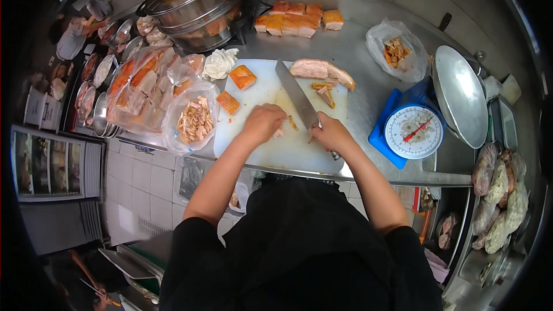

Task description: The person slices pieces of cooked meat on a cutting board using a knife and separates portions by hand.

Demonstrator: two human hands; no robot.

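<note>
My right hand [330, 133] is wrapped round the handle of a large knife [298, 95], whose wide blade points up and to the left over the white cutting board [259, 158]. My left hand [266, 121] lies at the board's middle left, fingers curled over small pale pieces of meat that are mostly hidden. Between the hands is a small yellowish scrap [293, 123]. Two golden-skinned meat blocks [242, 78] sit at the board's left. At its upper right lie a long piece of pork [322, 71] and some thin cut strips [325, 94].
Left of the board are a bag of sliced meat [196, 120], bagged pork slabs [141, 95] and a crumpled cloth [219, 64]. Behind stand a metal steamer [199, 14] and pork blocks [296, 22]. At right are a blue scale [413, 132] and metal pan [459, 95]. Other people are at far left.
</note>
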